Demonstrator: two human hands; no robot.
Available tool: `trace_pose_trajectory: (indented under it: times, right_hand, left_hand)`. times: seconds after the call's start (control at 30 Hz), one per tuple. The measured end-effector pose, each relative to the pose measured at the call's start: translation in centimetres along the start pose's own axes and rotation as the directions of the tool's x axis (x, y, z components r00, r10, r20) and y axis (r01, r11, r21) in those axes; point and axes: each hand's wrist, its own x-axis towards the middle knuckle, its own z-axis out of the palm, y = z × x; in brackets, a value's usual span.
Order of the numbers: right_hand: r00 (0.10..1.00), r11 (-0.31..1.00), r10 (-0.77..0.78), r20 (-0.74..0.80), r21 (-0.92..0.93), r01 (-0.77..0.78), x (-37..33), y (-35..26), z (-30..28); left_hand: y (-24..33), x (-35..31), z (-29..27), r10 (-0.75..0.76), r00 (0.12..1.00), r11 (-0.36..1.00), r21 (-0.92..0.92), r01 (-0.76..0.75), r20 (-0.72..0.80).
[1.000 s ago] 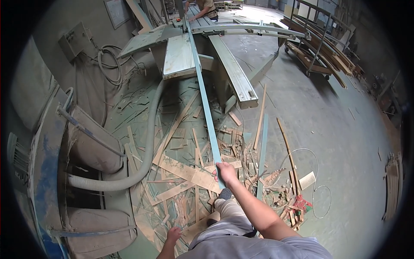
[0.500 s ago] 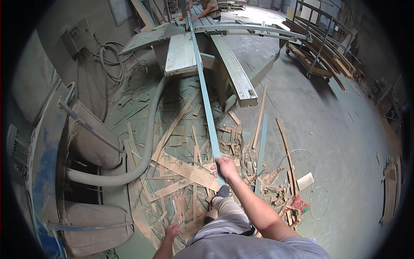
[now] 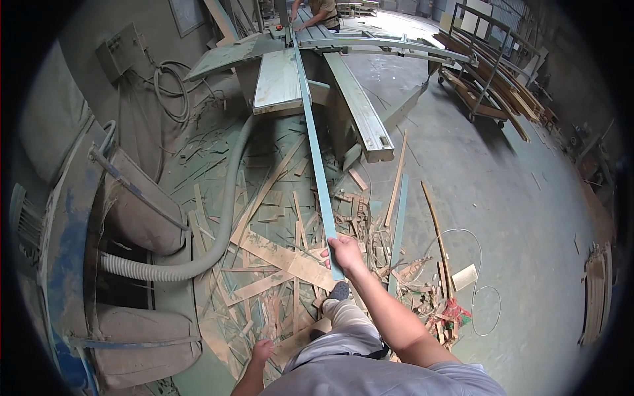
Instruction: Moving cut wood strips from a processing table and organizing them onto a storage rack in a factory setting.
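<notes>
- Right hand [image 3: 346, 253] is pinching a long, narrow, flat blue-green strip [image 3: 318, 165] near its lower end, fingers wrapping the edge, at lower centre.
- Strip is running up to the large grey metal machine with a pale flat panel [image 3: 277, 79] at top centre; a co-worker's hands [image 3: 301, 27] are showing near its far end.
- Left hand [image 3: 263, 349] is hanging loosely curled at bottom centre-left, apparently holding nothing.
- Hand and strip are sitting slightly higher than a second ago; flat tan wooden offcuts [image 3: 310, 270] are shifting likewise, suggesting camera movement.
- Grip is remaining near the same strip end; support is probably continuing, without clear feeding or pulling.
- No brand, label or writing is showing legibly.
</notes>
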Motion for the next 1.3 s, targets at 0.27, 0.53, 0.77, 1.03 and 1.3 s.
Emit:
trace_pose_trajectory:
  times: [0.27, 0.53, 0.77, 1.03, 1.3]
  right_hand:
    - [1.0, 0.999, 0.004, -0.026, -0.043, -0.005, -2.2, 0.3, 0.5]
    - [0.999, 0.999, 0.024, -0.032, -0.031, -0.025, -5.1, 1.9, 0.4]
    - [0.999, 0.999, 0.027, -0.019, -0.042, -0.028, -8.1, 2.9, 0.0]
    - [0.999, 1.0, 0.028, -0.026, -0.012, -0.028, -10.6, 4.3, -0.6]
    - [1.0, 1.0, 0.013, -0.028, -0.004, -0.013, -12.7, 5.5, -1.0]
  left_hand:
    - [0.3, 0.2, -0.2, -0.051, 0.998, 0.998, 0.046, 0.05, 0.038]
    - [-0.3, -0.1, -0.2, -0.025, 0.998, 0.996, 0.083, 0.02, 0.051]
    - [-1.3, -0.9, -0.4, -0.012, 0.999, 1.0, -0.012, 0.013, 0.04]
    - [-3.1, -1.5, -0.7, 0.005, 0.999, 1.0, 0.004, -0.005, 0.052]
    - [-5.5, -2.1, -1.8, 0.011, 0.998, 1.0, 0.016, -0.012, 0.068]
